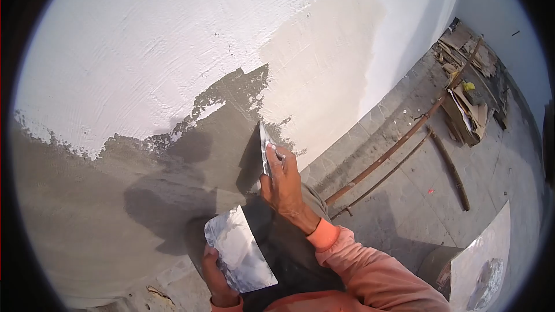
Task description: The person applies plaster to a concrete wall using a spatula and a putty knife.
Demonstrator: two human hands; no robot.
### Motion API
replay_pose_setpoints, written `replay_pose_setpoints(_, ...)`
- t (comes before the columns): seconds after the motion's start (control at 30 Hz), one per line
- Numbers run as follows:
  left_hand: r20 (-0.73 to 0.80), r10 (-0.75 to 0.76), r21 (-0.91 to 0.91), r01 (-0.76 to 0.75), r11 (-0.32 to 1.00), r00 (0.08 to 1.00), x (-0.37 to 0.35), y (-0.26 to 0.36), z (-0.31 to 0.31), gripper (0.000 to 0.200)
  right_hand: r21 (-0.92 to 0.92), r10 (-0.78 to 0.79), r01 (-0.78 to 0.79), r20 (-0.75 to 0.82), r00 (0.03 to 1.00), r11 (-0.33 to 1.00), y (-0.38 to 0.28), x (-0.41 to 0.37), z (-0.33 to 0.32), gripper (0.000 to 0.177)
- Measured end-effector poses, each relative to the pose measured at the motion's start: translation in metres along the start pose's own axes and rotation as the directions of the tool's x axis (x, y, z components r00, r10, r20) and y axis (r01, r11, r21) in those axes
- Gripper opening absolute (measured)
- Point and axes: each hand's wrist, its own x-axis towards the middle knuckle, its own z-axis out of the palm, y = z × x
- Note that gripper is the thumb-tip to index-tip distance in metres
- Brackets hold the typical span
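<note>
My right hand (283, 188) is closed around a metal putty knife (264, 144). Its blade stands edge-on at the wall, by the border between bare grey plaster (225, 130) and a damp, cream-toned patch of putty (329, 52). Lower down, my left hand (217, 277) grips a flat metal plate (251, 260) by its left side. White putty (234, 234) is smeared over the plate's face. Fresh white putty with streaky marks (133, 52) coats the upper wall, ending in a ragged edge above the grey.
On the floor to the right lie a long wooden pole (399, 144), a thinner stick (390, 167) and a short stick (451, 170). Cardboard scraps (465, 115) are heaped farther back. A pale, stained board (485, 260) stands at the lower right. Debris (159, 294) lies along the wall's foot.
</note>
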Motion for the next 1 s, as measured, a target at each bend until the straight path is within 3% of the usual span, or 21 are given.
replay_pose_setpoints(0.07, 0.001, 0.007, 0.006, -0.007, 1.0, 1.0, 0.002, 0.006, 0.008, 0.047, 0.15, 0.129, -0.143, 0.098, 0.987, 0.978, -0.009, -0.004, -0.016, 0.049)
replay_pose_setpoints(0.1, 0.002, 0.001, 0.014, -0.001, 1.0, 1.0, 0.003, 0.012, 0.015, 0.046, 0.223, 0.293, -0.315, 0.125, 0.948, 0.923, -0.013, 0.001, -0.027, 0.044)
replay_pose_setpoints(0.17, 0.001, -0.033, 0.065, 0.033, 0.997, 0.999, 0.009, 0.025, 0.027, 0.048, 0.332, 0.586, -0.627, 0.225, 0.778, 0.705, -0.012, 0.007, -0.054, 0.034)
replay_pose_setpoints(0.23, 0.011, -0.092, 0.146, 0.089, 0.985, 0.996, 0.023, 0.038, 0.034, 0.051, 0.687, 0.71, -0.67, 0.32, 0.628, 0.282, 0.005, 0.015, -0.075, 0.031)
replay_pose_setpoints(0.3, 0.054, -0.125, 0.108, 0.118, 0.987, 0.991, 0.041, 0.038, 0.035, 0.05, 0.794, 0.693, -0.579, 0.313, 0.649, 0.184, 0.003, 0.029, -0.097, 0.031)
replay_pose_setpoints(0.4, 0.127, -0.116, 0.083, 0.106, 0.991, 0.985, 0.055, 0.042, 0.036, 0.048, 0.804, 0.7, -0.566, 0.297, 0.65, 0.185, 0.0, 0.046, -0.116, 0.033)
replay_pose_setpoints(0.43, 0.149, -0.119, 0.092, 0.106, 0.99, 0.982, 0.058, 0.041, 0.033, 0.046, 0.817, 0.686, -0.524, 0.24, 0.687, 0.239, 0.0, 0.051, -0.117, 0.032)
replay_pose_setpoints(0.53, 0.219, -0.14, 0.132, 0.113, 0.985, 0.966, 0.067, 0.041, 0.017, 0.046, 0.757, 0.616, -0.362, -0.067, 0.785, 0.544, 0.017, 0.089, -0.127, 0.029)
replay_pose_setpoints(0.57, 0.242, -0.146, 0.146, 0.113, 0.983, 0.959, 0.069, 0.041, 0.01, 0.046, 0.659, 0.523, -0.287, -0.189, 0.831, 0.695, 0.026, 0.109, -0.134, 0.026)
replay_pose_setpoints(0.67, 0.238, -0.153, 0.138, 0.123, 0.983, 0.959, 0.072, 0.045, 0.0, 0.048, 0.423, 0.503, -0.325, -0.43, 0.75, 0.846, 0.043, 0.154, -0.155, 0.018)
replay_pose_setpoints(0.8, 0.307, -0.172, 0.138, 0.135, 0.981, 0.936, 0.087, 0.04, -0.021, 0.048, 0.572, 0.547, -0.282, -0.366, 0.753, 0.771, 0.016, 0.153, -0.16, 0.029)
replay_pose_setpoints(0.87, 0.401, -0.205, 0.113, 0.174, 0.978, 0.893, 0.09, 0.047, -0.016, 0.047, 0.718, 0.454, -0.184, -0.202, 0.868, 0.672, -0.018, 0.128, -0.149, 0.034)
replay_pose_setpoints(0.9, 0.442, -0.216, 0.105, 0.188, 0.976, 0.871, 0.088, 0.054, -0.012, 0.047, 0.754, 0.455, -0.187, -0.163, 0.876, 0.63, -0.028, 0.113, -0.149, 0.033)
replay_pose_setpoints(1.0, 0.513, -0.322, 0.033, 0.356, 0.934, 0.796, 0.103, 0.044, -0.025, 0.041, 0.705, 0.4, -0.199, -0.13, 0.907, 0.681, -0.093, 0.07, -0.115, 0.032)
